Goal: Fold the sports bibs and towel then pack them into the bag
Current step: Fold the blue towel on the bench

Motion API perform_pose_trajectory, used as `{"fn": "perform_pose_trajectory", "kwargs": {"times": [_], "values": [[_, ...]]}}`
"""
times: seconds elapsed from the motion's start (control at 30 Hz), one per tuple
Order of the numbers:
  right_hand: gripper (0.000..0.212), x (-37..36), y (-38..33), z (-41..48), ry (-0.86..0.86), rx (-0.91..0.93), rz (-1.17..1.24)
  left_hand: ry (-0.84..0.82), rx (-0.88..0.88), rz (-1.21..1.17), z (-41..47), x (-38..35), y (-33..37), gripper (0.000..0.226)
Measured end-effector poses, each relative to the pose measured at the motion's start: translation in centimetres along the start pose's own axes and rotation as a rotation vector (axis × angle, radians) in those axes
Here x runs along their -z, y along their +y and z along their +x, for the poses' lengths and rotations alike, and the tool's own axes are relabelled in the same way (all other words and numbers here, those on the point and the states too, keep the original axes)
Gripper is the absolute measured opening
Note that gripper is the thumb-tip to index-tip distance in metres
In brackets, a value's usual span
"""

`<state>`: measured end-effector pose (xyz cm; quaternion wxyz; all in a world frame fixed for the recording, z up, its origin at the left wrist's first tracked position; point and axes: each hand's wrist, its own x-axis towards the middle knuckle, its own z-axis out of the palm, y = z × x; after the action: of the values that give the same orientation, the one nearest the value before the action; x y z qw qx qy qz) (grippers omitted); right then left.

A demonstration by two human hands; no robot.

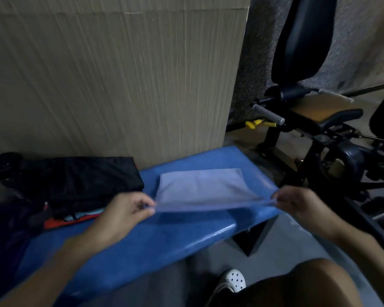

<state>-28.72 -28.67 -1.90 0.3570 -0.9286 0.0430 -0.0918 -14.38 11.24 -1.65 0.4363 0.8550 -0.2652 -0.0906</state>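
black bag (84, 176) beside towel (202, 187), cardboard (120, 74) behind

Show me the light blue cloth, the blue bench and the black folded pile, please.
light blue cloth (200, 185): head view, on its flat middle.
blue bench (142, 244): head view, on bare padding near its front edge.
black folded pile (91, 176): head view, on its top layer.
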Motion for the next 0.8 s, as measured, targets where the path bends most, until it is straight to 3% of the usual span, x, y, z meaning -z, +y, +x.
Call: {"fn": "perform_pose_trajectory", "kwargs": {"times": [0.17, 0.27, 0.37, 0.53, 0.63, 0.8], "values": [[0.034, -2.1, 1.4, -3.7, -0.089, -0.076, -0.056, -0.158, 0.102, -0.087, -3.3, -2.0, -2.3, 0.030], [0.027, -1.7, 0.8, -3.5, -0.065, -0.070, 0.009, -0.077, 0.096, -0.112, -2.7, -2.0, -1.8, 0.026], [0.016, -2.3, 0.0, -1.4, 0.096, -0.082, 0.147, 0.057, 0.110, -0.126, -0.3, -2.1, -2.0, 0.025], [0.017, -5.6, 1.7, 3.8, 0.292, -0.193, 0.250, 0.211, 0.063, 0.133, 4.1, -3.4, -2.8, 0.030], [0.017, -7.5, 3.0, 6.3, 0.353, -0.272, 0.179, 0.198, 0.069, 0.274, 6.2, -4.3, -3.1, 0.022], [0.010, -10.0, 4.9, 7.6, 0.362, -0.289, -0.013, 0.105, 0.150, 0.454, 8.8, -6.1, -4.6, 0.033]]}}
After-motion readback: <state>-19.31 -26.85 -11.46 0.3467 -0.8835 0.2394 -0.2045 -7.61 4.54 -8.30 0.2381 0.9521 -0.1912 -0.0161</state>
